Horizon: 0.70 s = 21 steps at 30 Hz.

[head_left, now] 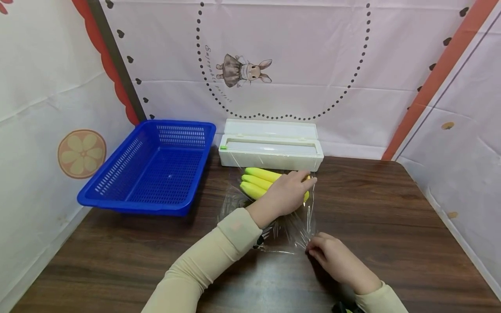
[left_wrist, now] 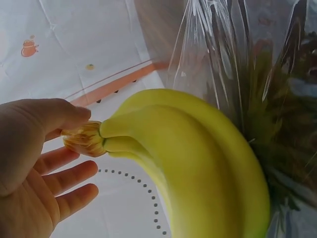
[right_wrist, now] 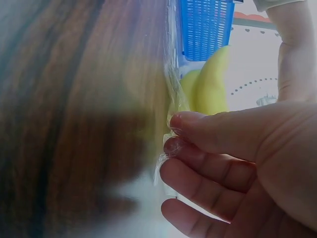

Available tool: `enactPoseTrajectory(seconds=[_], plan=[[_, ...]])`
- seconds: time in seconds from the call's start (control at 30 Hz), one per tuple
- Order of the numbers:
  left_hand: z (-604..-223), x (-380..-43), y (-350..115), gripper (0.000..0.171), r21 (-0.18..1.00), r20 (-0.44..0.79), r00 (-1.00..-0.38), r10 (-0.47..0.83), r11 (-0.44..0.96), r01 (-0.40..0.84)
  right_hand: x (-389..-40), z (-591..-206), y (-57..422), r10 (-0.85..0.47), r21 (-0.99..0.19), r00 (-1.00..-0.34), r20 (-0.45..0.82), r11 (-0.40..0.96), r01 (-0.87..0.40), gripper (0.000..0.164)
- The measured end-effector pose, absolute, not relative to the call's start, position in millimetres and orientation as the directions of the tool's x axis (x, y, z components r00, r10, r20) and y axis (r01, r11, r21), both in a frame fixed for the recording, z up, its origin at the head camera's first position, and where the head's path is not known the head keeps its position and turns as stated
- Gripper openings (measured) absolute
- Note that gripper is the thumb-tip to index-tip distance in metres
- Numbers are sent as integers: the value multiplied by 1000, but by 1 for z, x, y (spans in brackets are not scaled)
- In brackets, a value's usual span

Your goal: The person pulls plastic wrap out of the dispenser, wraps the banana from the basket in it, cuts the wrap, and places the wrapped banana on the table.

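A bunch of yellow bananas (head_left: 254, 181) with greenish tips lies on a sheet of clear plastic wrap (head_left: 287, 230) spread over the table. My left hand (head_left: 285, 191) reaches across the bunch and pinches its brown stem (left_wrist: 85, 139) between thumb and index finger; the other fingers stay loose beside it. Close to the table, my right hand (head_left: 332, 256) pinches the near right corner of the wrap between thumb and index finger (right_wrist: 181, 148). The wrap runs back, wrinkled, to a white wrap dispenser box (head_left: 270, 160) behind the bananas.
The dispenser's lid (head_left: 270, 128) stands raised, and a small green piece sits at its left end. To the left is a blue plastic basket (head_left: 135, 204) with slotted sides. Printed cloth (head_left: 313, 56) hangs behind the dark wooden table (head_left: 372, 208) and at both sides.
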<state>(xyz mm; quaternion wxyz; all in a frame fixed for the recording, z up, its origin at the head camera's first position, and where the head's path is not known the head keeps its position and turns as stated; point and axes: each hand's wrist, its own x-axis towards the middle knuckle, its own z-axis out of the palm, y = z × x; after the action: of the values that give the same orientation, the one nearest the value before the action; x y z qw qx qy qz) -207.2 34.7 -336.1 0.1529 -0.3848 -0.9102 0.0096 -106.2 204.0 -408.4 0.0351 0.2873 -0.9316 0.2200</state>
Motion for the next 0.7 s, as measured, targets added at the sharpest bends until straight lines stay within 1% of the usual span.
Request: enactPoseTrajectory(seconds=[0.13,0.23,0.47,0.7], plan=[[-339,-209,38,59,-151,218,-684,696,716,681,-107,-407,205,-509,-407,-846,162,746,-527,6],[-341,-212,42,65,-165,195,-704,683,730,663,-107,-407,205,-500,-415,-850,167,746,-521,7],[-345,-216,47,67,-145,166,-747,644,765,627,-107,-408,203,-488,-400,-845,221,745,-534,9],[-354,-214,46,74,-147,194,-757,623,782,606,-105,-408,203,-469,-404,-860,202,760,-509,6]])
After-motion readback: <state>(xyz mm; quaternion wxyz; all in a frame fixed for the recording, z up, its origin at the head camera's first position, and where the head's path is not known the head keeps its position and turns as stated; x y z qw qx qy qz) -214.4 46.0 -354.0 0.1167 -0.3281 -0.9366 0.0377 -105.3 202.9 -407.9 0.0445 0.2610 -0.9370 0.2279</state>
